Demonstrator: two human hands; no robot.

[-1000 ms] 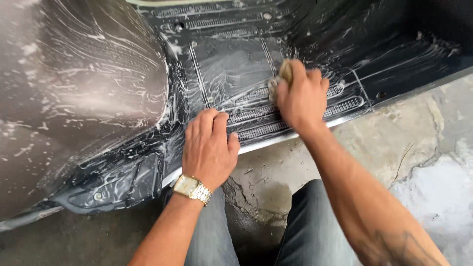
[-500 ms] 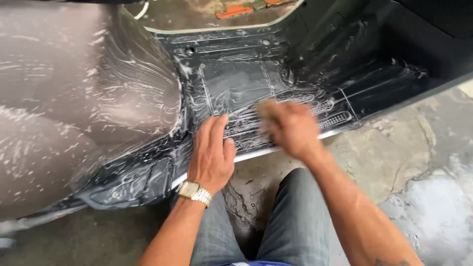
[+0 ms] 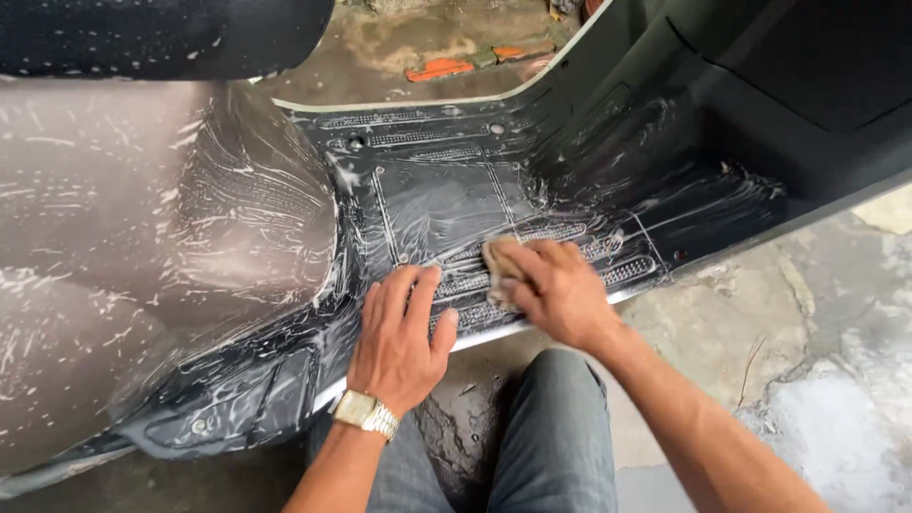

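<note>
Soapy white streaks cover the black scooter footboard (image 3: 446,204), where the right hand (image 3: 560,294) has its fingers clenched around a tan sponge (image 3: 501,266), pressing it onto the ribbed tread near the board's near edge. Just beside it, the left hand (image 3: 399,342) lies flat with fingers spread and released, palm on the wet edge, a gold wristwatch (image 3: 366,413) on its wrist.

Left hand (image 3: 399,344): bare; gold-toned metal watch (image 3: 366,413) with link band at wrist.
Right hand (image 3: 560,294): bare, no rings visible.
Forearms: unsleeved.
Legs: grey-blue trousers (image 3: 541,442).
</note>
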